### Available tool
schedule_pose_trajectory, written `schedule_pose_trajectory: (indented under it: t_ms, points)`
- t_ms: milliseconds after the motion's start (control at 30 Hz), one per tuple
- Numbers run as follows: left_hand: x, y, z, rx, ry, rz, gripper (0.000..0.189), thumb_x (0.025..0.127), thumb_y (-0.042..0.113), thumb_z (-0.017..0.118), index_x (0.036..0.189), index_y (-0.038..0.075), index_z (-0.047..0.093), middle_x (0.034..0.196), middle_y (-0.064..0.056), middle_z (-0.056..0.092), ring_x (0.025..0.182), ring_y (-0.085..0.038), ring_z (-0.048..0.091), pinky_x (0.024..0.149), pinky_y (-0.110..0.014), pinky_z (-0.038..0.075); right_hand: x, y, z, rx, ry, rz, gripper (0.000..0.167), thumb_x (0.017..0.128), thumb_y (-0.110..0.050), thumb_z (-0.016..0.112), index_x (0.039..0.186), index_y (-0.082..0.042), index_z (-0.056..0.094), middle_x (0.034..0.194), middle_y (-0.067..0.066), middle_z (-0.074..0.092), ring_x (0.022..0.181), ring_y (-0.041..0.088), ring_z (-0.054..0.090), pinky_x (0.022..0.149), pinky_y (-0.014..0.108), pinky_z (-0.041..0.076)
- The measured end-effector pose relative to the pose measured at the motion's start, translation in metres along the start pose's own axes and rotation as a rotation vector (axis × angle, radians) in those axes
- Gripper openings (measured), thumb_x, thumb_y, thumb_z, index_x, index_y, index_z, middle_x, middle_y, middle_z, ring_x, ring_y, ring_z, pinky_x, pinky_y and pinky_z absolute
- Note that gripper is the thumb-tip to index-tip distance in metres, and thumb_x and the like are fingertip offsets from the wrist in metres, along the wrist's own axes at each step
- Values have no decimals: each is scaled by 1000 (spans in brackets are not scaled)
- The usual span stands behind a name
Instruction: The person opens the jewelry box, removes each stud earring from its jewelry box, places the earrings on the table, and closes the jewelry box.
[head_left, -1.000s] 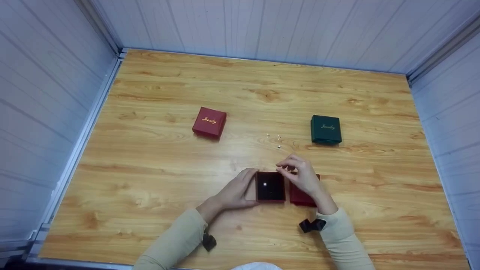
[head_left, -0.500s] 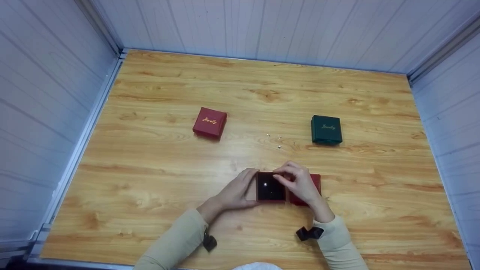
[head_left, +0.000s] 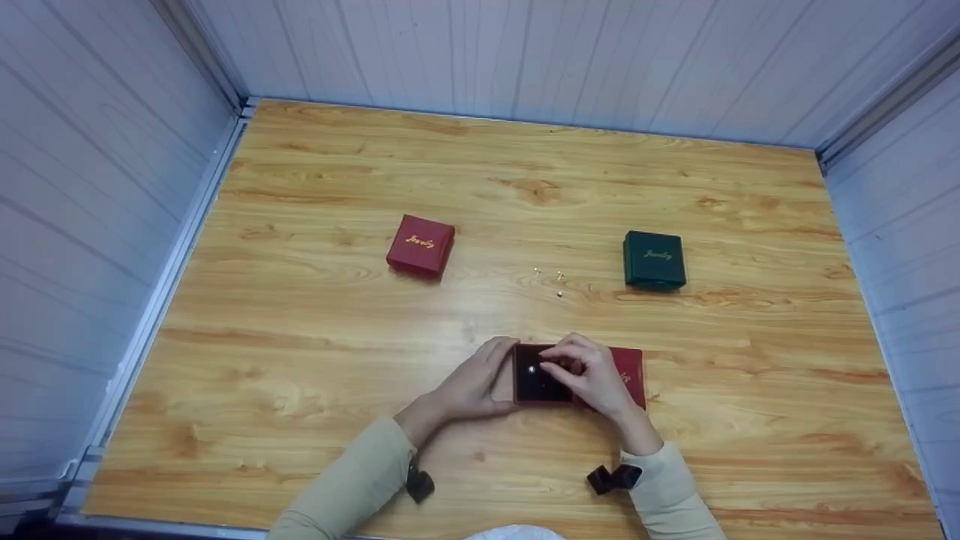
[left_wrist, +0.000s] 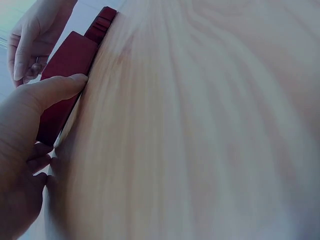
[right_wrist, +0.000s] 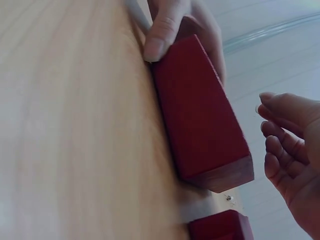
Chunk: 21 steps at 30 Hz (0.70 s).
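An uncovered red jewelry box [head_left: 543,406] with a black insert sits on the table, a small shiny stud [head_left: 532,369] set in that insert. My left hand [head_left: 474,382] holds the box from its left side, thumb at the near wall and fingers at the far one. Over the box's right half is my right hand [head_left: 589,375], its thumb and index finger pinching a tiny earring, of which only a glint shows in the right wrist view. The red lid [head_left: 630,373] with gold lettering lies right of the box, partly hidden under the right hand.
Several tiny earrings [head_left: 559,294] lie on the wooden table [head_left: 300,360] beyond the box. A closed red jewelry box [head_left: 421,244] stands farther back on the left, a closed green one [head_left: 655,259] on the right. Pale panel walls [head_left: 517,60] border the table.
My right hand has moved left and toward me, from the box's far right corner to over its black insert. The left hand and the box have stayed put.
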<state>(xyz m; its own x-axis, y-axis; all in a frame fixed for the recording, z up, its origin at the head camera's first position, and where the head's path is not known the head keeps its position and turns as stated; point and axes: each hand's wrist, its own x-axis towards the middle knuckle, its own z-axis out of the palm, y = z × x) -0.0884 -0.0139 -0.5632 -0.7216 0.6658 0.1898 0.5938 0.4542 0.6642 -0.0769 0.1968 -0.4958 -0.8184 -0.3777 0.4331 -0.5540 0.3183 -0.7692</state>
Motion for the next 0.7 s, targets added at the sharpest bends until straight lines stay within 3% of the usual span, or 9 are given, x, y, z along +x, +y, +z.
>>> schedule_pose_trajectory:
  t_ms: [267, 467, 700]
  points:
    - [-1, -1, 1, -1, 10, 8, 91, 68, 40, 71, 133, -2, 25, 130, -13, 35, 121, -21, 33, 102, -31, 27, -2, 2, 6, -5, -8, -17, 17, 68, 9, 69, 84, 4, 66, 76, 11, 56, 63, 24, 51, 47, 28, 40]
    - [-1, -1, 1, -8, 19, 11, 91, 67, 40, 72, 133, -2, 26, 129, -12, 36, 120, -20, 34, 101, -31, 28, -3, 8, 10, -9, -25, -31, 18, 67, 9, 70, 84, 4, 66, 77, 13, 56, 69, 25, 54, 58, 28, 44]
    - [0, -1, 0, -18, 29, 31, 91, 66, 39, 73, 132, -1, 26, 129, -11, 37, 118, -20, 35, 100, -31, 29, -11, 37, 18, -60, -45, -23, 17, 68, -2, 74, 84, -2, 68, 77, 5, 56, 72, 17, 53, 64, 20, 43]
